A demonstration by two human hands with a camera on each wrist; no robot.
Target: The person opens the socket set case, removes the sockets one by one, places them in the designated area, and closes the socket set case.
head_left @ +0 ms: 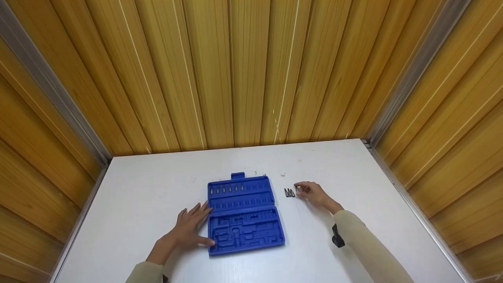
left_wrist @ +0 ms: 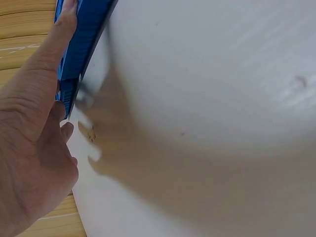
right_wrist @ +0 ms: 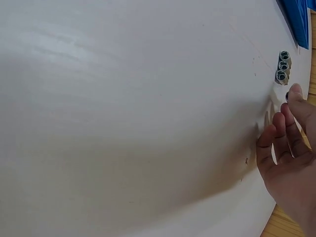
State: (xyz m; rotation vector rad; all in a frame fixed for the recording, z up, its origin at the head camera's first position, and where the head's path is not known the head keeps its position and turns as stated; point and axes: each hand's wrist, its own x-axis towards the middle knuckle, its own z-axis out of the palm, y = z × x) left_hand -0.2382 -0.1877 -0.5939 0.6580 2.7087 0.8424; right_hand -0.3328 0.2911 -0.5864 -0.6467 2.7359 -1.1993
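A blue plastic tool case (head_left: 245, 252) lies unfolded on the table, with several small metal bits (head_left: 224, 189) in its upper row of slots. My left hand (head_left: 188, 230) rests at the left side of the case, fingers spread and thumb on the lower left rim. To the right of the case, my right hand (head_left: 312, 193) pinches a small dark metal socket (right_wrist: 288, 96) between thumb and fingers. Three more sockets (right_wrist: 282, 68) stand side by side just left of those fingertips. The fingers partly hide the pinched one.
The white table (head_left: 149, 188) runs back to a wood-patterned panel wall (head_left: 247, 78), with similar panels on both sides. A latch tab (head_left: 237, 175) sticks out from the case's far edge. Small marks (head_left: 283, 175) dot the tabletop behind the case.
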